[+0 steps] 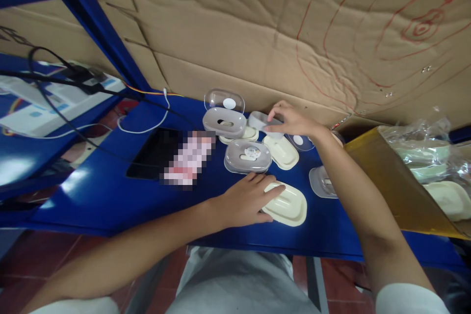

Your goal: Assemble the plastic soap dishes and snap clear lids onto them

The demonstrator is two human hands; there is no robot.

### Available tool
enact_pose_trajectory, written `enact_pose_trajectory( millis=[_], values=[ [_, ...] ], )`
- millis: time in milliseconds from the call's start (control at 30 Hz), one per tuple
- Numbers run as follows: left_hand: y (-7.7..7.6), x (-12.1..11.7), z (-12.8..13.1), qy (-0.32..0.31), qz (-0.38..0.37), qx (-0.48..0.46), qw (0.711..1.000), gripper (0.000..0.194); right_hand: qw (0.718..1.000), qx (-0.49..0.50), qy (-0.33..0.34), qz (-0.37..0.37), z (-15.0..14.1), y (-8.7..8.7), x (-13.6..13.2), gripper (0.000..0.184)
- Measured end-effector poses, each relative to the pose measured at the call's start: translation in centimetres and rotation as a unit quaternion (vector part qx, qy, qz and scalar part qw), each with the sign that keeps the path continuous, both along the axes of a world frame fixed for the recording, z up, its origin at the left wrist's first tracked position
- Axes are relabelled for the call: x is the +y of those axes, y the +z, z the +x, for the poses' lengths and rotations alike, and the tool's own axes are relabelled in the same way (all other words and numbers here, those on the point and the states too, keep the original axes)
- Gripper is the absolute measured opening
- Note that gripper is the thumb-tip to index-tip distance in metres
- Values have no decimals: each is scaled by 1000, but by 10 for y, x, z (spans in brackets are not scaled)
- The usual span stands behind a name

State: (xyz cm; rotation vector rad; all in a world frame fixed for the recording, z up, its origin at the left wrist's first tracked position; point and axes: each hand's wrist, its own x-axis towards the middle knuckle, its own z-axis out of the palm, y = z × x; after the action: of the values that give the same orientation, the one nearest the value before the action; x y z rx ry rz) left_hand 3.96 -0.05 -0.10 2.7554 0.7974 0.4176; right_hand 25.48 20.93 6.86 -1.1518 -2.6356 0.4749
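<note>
My left hand (253, 199) grips the left edge of a cream oval dish (292, 204) lying near the table's front edge, one finger stretched over its top. Farther back, my right hand (290, 118) reaches to a grey oval soap-dish-like tray (257, 119), thumb and fingers closed around its right end. In front of that tray is another cream dish (283, 153). A lidded grey box (248, 157) with a white label sits just beyond my left hand. Behind it a grey insert with a slot (224, 122) rests partly over a cream dish (250, 135), with a clear lid (217, 100) behind.
A clear lid (307, 143) and a grey box (320, 181) lie beside my right forearm. An open carton (390, 181) with bagged dishes stands on the right. A dark tablet (147, 157), cables and a power strip (62, 103) are left. Cardboard (228, 24) walls the back.
</note>
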Motion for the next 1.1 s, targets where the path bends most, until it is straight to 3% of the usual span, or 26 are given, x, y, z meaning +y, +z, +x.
enact_pose_trajectory(
  millis=[200,333,400,500,600,700,867,1100],
  values=[
    [0,2,0,-6,-4,-1,1000,83,998,-30,-39,-44,-10,-18,0,62],
    [3,0,1,-2,-28,5,1000,84,999,-12,-45,-16,-1,0,-25,66],
    [3,-2,2,16,-58,0,998,89,998,41,-27,38,15,15,-62,70],
    [1,-6,5,54,-117,-24,991,93,993,78,-52,66,49,26,-145,77],
    [-2,-8,8,64,-173,-58,981,99,991,81,-102,36,78,11,-227,83],
    [-5,-7,9,60,-194,-79,976,112,990,53,-134,0,87,-18,-275,82],
    [-7,-8,9,56,-200,-103,973,129,995,17,-100,-22,75,-47,-281,74],
    [-4,-6,5,36,-210,-102,972,129,999,-17,-34,19,61,-48,-268,63]
  ],
)
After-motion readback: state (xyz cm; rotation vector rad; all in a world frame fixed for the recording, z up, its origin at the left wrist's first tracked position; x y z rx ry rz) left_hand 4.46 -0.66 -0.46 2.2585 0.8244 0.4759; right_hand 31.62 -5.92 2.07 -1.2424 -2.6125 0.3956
